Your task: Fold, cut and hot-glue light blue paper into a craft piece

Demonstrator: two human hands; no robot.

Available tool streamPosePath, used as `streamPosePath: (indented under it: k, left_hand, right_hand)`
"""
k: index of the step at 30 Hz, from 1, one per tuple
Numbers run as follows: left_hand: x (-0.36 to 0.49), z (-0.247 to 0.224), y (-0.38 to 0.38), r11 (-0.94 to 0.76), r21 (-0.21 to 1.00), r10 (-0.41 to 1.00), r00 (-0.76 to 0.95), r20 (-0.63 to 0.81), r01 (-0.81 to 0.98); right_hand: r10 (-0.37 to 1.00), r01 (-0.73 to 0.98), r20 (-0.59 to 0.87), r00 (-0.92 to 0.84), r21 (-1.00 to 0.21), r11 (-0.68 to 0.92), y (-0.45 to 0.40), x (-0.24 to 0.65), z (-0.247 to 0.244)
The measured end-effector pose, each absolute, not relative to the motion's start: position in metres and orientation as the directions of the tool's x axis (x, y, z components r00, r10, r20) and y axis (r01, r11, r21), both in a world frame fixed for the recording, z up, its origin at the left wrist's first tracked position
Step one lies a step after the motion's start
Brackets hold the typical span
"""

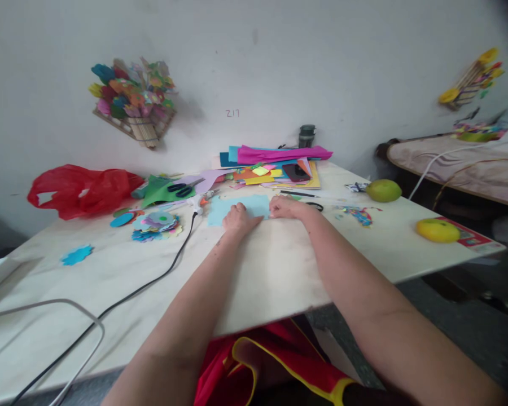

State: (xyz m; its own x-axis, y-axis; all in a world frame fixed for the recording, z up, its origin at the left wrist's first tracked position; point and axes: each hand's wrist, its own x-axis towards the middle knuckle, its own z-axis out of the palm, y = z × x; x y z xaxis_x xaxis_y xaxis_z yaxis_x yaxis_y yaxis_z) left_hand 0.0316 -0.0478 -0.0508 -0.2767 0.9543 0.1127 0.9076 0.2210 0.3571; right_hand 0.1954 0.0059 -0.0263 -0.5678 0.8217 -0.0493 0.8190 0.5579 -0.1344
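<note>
A sheet of light blue paper (pixel 217 211) lies flat on the table in front of me. My left hand (pixel 237 219) rests on it, its fingers curled down onto the sheet and its thumb stretched to the right. At the sheet's right edge, my right hand (pixel 284 207) is closed in a pinch on the paper. A white glue gun (pixel 198 203) with a black cord lies just left of the sheet. Right of my right hand are a pencil (pixel 298 193) and the black handle loop (pixel 315 206) of what may be scissors.
Left are paper cut-outs (pixel 156 221), a blue scalloped piece (pixel 77 255), black scissors (pixel 186 187) and a red plastic bag (pixel 82 189). Behind lie coloured sheets (pixel 283 155) and a phone (pixel 296 172). A green fruit (pixel 383 190) and yellow fruit (pixel 437 230) sit right. Cords (pixel 144 292) cross the left side.
</note>
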Motion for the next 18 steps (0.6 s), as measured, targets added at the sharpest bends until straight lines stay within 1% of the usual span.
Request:
streamPosePath:
  k: [3, 7, 10, 14, 18]
  left_hand:
    - [0.033, -0.051, -0.048, 0.220, 0.361, 0.953, -0.278, 0.116, 0.906]
    - [0.035, -0.050, -0.048, 0.236, 0.357, 0.951, -0.291, 0.107, 0.904]
    - [0.035, -0.048, -0.048, 0.238, 0.362, 0.953, -0.290, 0.094, 0.901]
    - [0.033, -0.047, -0.045, 0.238, 0.373, 0.956, -0.284, 0.074, 0.897]
    - [0.029, -0.044, -0.045, 0.232, 0.383, 0.963, -0.267, 0.041, 0.894]
  right_hand:
    - [0.838, 0.838, -0.050, -0.544, -0.077, 0.539, 0.006, 0.192, -0.026]
    - [0.858, 0.859, -0.043, -0.511, -0.041, 0.510, 0.006, 0.192, -0.026]
    - [0.890, 0.890, -0.010, -0.455, -0.023, 0.455, 0.007, 0.194, -0.028]
    - [0.924, 0.923, 0.062, -0.378, -0.052, 0.381, 0.009, 0.199, -0.034]
    - [0.930, 0.926, 0.071, -0.360, -0.095, 0.366, 0.011, 0.203, -0.039]
